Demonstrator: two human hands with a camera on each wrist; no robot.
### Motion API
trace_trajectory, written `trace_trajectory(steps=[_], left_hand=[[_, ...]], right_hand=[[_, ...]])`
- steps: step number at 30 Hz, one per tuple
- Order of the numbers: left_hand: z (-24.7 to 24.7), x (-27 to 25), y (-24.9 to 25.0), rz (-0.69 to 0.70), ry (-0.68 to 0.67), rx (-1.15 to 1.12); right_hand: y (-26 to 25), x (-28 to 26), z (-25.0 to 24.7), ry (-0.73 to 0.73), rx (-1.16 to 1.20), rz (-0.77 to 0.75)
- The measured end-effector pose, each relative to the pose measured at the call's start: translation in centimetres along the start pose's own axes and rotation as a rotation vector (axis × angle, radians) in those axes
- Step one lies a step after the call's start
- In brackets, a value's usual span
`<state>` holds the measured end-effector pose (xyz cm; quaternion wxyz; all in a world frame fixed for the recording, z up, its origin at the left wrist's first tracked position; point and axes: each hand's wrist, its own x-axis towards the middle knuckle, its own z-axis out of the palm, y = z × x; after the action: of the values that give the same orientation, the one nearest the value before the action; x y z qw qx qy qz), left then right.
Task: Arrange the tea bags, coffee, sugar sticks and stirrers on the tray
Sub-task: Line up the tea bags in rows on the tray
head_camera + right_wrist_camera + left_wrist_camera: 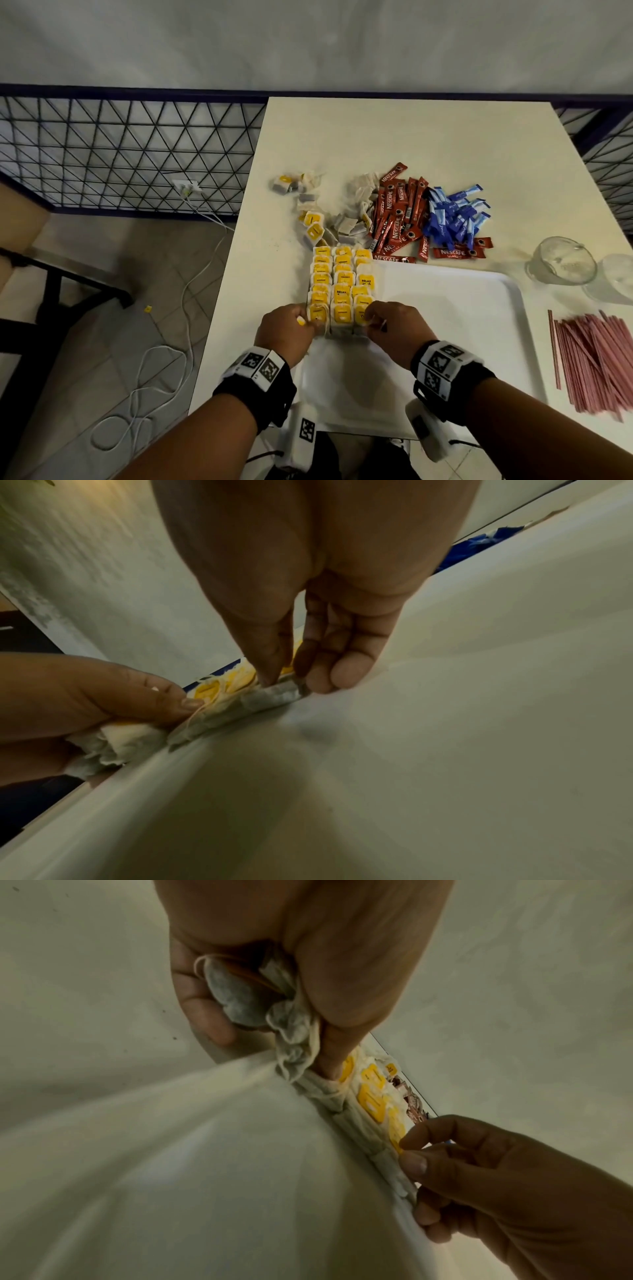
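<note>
left hand (291,329) clutches spare tea bags (240,999) as stock; right hand (390,325) fingers pinch the near-row bag (274,696) to square three rows on the tray's (462,308) left.

Yellow-tagged tea bags (342,291), red coffee sticks (397,219), blue sugar sticks (452,219), pink stirrers (596,356), white tray (479,329)

You're standing in what looks like a café corner. You're facing a white table (394,137) against a metal lattice railing (130,150), with a tiled floor (102,342) underneath.
</note>
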<state>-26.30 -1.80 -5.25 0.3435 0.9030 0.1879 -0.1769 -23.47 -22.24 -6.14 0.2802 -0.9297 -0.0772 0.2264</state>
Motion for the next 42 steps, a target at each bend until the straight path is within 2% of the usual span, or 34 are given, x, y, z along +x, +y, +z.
trace_trajectory(steps=[3,6,8,10,12,14,18,22,25,29,31,33,35,37,39,42], left_hand=[[-0.3,-0.1,0.0,-0.011,0.001,-0.038],[-1.1,0.0,-0.3,-0.044,0.076,-0.133],[-1.8,-0.4,0.2,-0.121,0.054,-0.525],[-2.5,-1.3,1.3,-0.262,-0.090,-0.985],[-3.1,-1.8,2.3,-0.351,-0.209,-1.200],[-3.3,-1.9,2.8,-0.397,-0.258,-1.261],[-3.2,-1.9,3.9,-0.359,-0.253,-1.122],[-3.6,-2.1,5.4,-0.325,-0.306,-1.013],[-3.9,-1.9,5.7,-0.333,-0.387,-1.032],[-4.2,-1.9,5.6,-0.322,-0.517,-1.141],[-4.2,-1.9,5.1,-0.223,-0.511,-1.128],[-4.3,-1.6,4.2,-0.028,-0.455,-1.065],[-5.1,-1.4,3.8,0.156,-0.407,-0.912],[-6.2,-1.1,3.7,0.278,-0.373,-0.679],[-6.9,-1.0,3.8,0.350,-0.350,-0.510],[-7.0,-0.7,3.5,0.372,-0.363,-0.495]], right_hand=[[0.0,0.0,-0.1,-0.002,-0.011,-0.005],[-0.2,0.1,-1.0,0.041,-0.015,-0.033],[-1.0,0.0,-1.9,0.105,0.017,-0.090],[-2.7,-0.2,-2.9,0.143,0.070,-0.166],[-4.7,-0.4,-3.8,0.122,0.123,-0.227],[-6.5,-0.7,-4.5,0.099,0.167,-0.275],[-8.8,-0.7,-5.0,0.053,0.169,-0.366],[-8.8,-0.2,-5.2,-0.054,0.034,-0.454],[-8.4,-0.3,-5.7,-0.083,0.014,-0.452],[-8.4,-0.8,-6.4,-0.045,0.190,-0.416],[-8.3,-0.8,-6.8,-0.056,0.271,-0.364],[-8.3,-0.7,-7.2,-0.058,0.292,-0.331],[-8.5,-0.7,-7.5,-0.047,0.264,-0.312],[-9.0,-0.7,-7.8,-0.031,0.258,-0.301],[-9.5,-0.6,-7.9,0.008,0.250,-0.301],[-9.5,-1.0,-7.9,0.058,0.279,-0.293]])
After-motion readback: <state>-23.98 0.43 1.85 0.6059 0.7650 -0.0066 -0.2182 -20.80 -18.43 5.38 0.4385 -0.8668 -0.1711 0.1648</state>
